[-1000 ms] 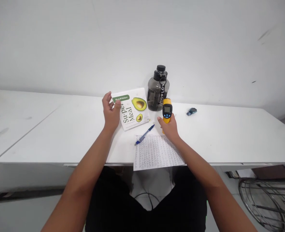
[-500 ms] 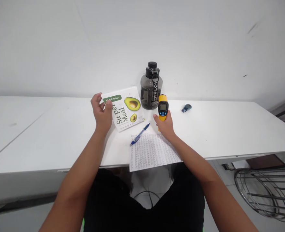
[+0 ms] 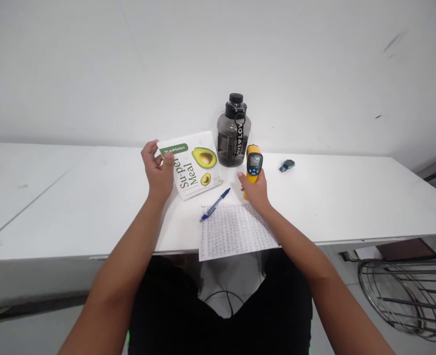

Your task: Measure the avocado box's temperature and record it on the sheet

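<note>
My left hand (image 3: pixel 158 172) is closed on the left edge of a white box (image 3: pixel 191 167) printed with avocados and the words "Su-per Meal", thumb on its front. The box is tilted, its face toward me. In my right hand (image 3: pixel 255 190) is a yellow and black infrared thermometer (image 3: pixel 254 165), gripped by its handle with the small screen facing me. Between the hands lies a blue pen (image 3: pixel 215 204), its lower end over a sheet of paper (image 3: pixel 235 231) covered in rows of small writing. The sheet hangs slightly past the table's front edge, below my right wrist.
A dark see-through water jug (image 3: pixel 234 130) with a black lid and lettered strap stands behind the box and thermometer, near the wall. A small blue-green object (image 3: pixel 286 165) lies on the white table (image 3: pixel 336 197) to the right. A metal wire rack (image 3: pixel 395 296) is at lower right.
The thermometer in my right hand has shifted slightly right and tilted, with its screen turned a little. My left hand still grips the box. The whole view has moved slightly.
</note>
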`<move>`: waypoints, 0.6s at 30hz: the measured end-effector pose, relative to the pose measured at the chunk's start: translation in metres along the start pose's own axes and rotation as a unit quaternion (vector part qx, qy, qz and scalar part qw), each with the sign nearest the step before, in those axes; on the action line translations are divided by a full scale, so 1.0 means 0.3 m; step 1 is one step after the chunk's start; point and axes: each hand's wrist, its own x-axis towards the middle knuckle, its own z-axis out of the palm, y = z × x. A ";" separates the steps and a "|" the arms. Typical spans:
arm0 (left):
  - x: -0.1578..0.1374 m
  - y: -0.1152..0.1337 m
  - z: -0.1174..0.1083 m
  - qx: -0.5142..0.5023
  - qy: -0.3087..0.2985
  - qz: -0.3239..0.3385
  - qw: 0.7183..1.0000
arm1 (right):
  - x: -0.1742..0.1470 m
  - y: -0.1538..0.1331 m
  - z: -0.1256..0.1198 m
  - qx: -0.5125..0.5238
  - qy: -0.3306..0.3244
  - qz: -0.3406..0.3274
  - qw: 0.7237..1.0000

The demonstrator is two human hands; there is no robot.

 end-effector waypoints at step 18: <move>0.003 -0.015 -0.006 0.010 -0.004 -0.009 1.000 | -0.012 -0.030 0.005 0.075 0.030 0.053 0.995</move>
